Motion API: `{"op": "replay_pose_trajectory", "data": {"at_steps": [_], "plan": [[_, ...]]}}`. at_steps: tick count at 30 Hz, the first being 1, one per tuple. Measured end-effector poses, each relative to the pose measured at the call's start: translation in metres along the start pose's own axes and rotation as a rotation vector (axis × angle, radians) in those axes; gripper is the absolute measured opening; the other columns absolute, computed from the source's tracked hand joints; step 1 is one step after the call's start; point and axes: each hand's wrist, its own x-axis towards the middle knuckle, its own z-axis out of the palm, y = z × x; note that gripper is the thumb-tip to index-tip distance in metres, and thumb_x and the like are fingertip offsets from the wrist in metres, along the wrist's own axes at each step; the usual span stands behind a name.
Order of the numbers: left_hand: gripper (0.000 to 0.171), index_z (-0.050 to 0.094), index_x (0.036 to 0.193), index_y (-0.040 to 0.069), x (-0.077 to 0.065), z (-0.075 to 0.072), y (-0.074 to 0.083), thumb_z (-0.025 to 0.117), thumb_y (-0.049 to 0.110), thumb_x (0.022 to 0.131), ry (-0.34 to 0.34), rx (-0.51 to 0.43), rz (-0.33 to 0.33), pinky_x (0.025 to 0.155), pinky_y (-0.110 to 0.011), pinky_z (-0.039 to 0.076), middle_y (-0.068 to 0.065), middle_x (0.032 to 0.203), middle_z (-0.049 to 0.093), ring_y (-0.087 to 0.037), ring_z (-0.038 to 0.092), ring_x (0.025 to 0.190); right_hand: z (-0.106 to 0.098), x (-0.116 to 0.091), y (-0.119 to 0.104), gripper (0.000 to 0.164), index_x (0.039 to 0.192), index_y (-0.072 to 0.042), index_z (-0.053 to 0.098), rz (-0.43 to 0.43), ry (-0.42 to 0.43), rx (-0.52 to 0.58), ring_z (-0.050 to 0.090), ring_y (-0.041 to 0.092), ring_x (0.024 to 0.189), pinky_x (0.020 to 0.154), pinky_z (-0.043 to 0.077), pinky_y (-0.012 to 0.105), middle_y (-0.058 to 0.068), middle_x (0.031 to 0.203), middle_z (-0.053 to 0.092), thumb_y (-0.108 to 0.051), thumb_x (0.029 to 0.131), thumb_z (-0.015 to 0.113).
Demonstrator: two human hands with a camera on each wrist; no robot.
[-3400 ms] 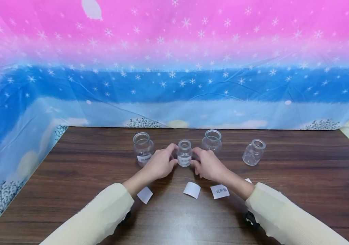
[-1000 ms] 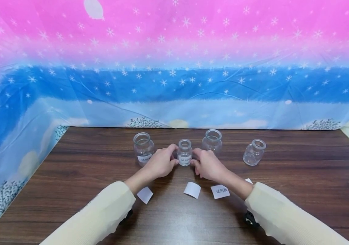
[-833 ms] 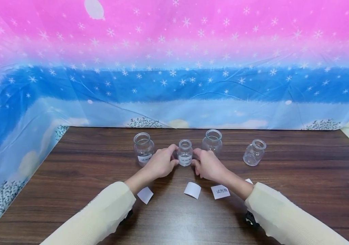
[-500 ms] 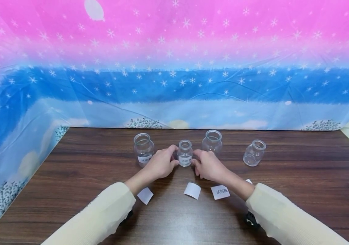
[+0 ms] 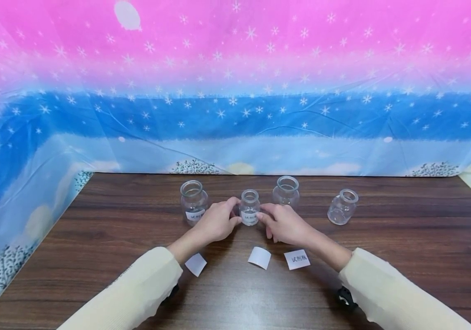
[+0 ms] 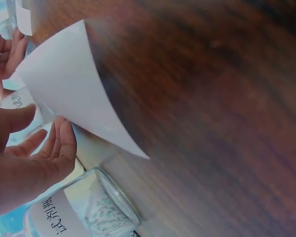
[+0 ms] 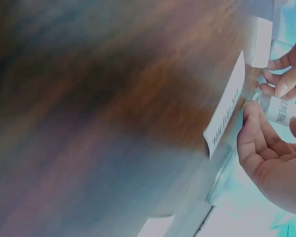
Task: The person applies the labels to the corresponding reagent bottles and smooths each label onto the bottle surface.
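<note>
In the head view a small clear glass reagent bottle [image 5: 250, 198] stands upright on the wooden table between both hands. A white label [image 5: 248, 217] with black Chinese writing wraps round its front. My left hand [image 5: 218, 221] holds the bottle's left side, index finger high and thumb low. My right hand [image 5: 288, 224] grips the opposite side, its thumb at the label's right edge. Both wrist views show curled fingers and thumbs close round this bottle; parts of it are hidden by them.
A larger labelled jar [image 5: 193, 197] stands left, partly behind the left hand. Another large jar [image 5: 287, 195] is behind the right hand, and a small unlabelled bottle [image 5: 342, 211] stands farther right. In front lie two blank-side-up labels [image 5: 259, 257] and a written label [image 5: 297, 259].
The right forearm has shifted slightly right and nearer, and the right thumb has moved onto the label's edge. A label corner beside that forearm is now hidden. The left hand keeps its place.
</note>
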Motion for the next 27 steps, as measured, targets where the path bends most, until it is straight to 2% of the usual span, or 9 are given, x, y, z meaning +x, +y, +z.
{"op": "replay_pose_trajectory", "data": {"at_steps": [5,9,13,16,18,22,27], "plan": [[0.039,0.053,0.121,0.002,-0.004,-0.004,-0.001,0.061,0.02,0.088,-0.039,-0.043,-0.013,0.067,-0.032,0.045,-0.002,0.078,0.059,-0.015,0.055,0.071,-0.013,-0.012,0.004,0.043,0.126,0.003,0.047,-0.059,-0.066,-0.005,0.053,0.015,0.049,0.049,0.043,0.027,0.002,0.061,0.057,-0.025,0.093,0.053],[0.04,0.055,0.118,0.001,-0.014,-0.009,0.001,0.062,0.025,0.087,-0.051,-0.087,0.002,0.071,-0.034,0.046,-0.003,0.084,0.062,-0.015,0.057,0.076,-0.028,-0.028,0.01,0.047,0.121,0.001,0.052,-0.181,-0.076,-0.067,0.054,0.007,0.06,0.057,0.045,0.025,-0.004,0.07,0.059,-0.03,0.087,0.062],[0.042,0.055,0.118,0.003,-0.028,-0.013,0.005,0.064,0.027,0.085,-0.049,-0.074,0.068,0.075,-0.036,0.046,-0.006,0.091,0.063,-0.018,0.058,0.082,-0.044,-0.049,0.019,0.051,0.118,0.0,0.055,-0.238,-0.073,-0.108,0.055,0.01,0.076,0.066,0.048,0.026,-0.001,0.086,0.06,-0.031,0.08,0.069],[0.043,0.054,0.12,0.003,-0.037,-0.012,0.011,0.064,0.026,0.085,-0.055,-0.05,0.14,0.081,-0.04,0.044,-0.011,0.099,0.063,-0.025,0.058,0.091,-0.054,-0.064,0.028,0.049,0.117,-0.004,0.056,-0.218,-0.078,-0.144,0.054,0.016,0.085,0.071,0.048,0.031,0.003,0.097,0.059,-0.03,0.078,0.071],[0.042,0.055,0.12,0.004,-0.041,-0.009,0.018,0.064,0.026,0.085,-0.053,-0.032,0.184,0.086,-0.042,0.042,-0.014,0.106,0.061,-0.028,0.056,0.1,-0.058,-0.071,0.034,0.043,0.113,-0.006,0.058,-0.203,-0.078,-0.174,0.053,0.017,0.088,0.073,0.047,0.033,0.001,0.099,0.057,-0.026,0.078,0.072],[0.038,0.058,0.116,0.007,-0.045,0.003,0.035,0.065,0.027,0.084,-0.052,0.025,0.25,0.086,-0.042,0.041,-0.01,0.108,0.059,-0.026,0.053,0.102,-0.056,-0.076,0.044,0.031,0.103,-0.007,0.062,-0.221,-0.079,-0.183,0.052,0.015,0.083,0.072,0.045,0.031,-0.003,0.092,0.056,-0.015,0.075,0.073],[0.035,0.061,0.11,0.015,-0.041,0.022,0.058,0.067,0.034,0.081,-0.099,0.114,0.255,0.075,-0.031,0.036,0.002,0.095,0.054,-0.016,0.048,0.092,-0.046,-0.074,0.047,0.029,0.098,-0.009,0.064,-0.249,-0.079,-0.185,0.05,0.014,0.081,0.071,0.043,0.032,-0.002,0.092,0.056,-0.013,0.072,0.075]]}}
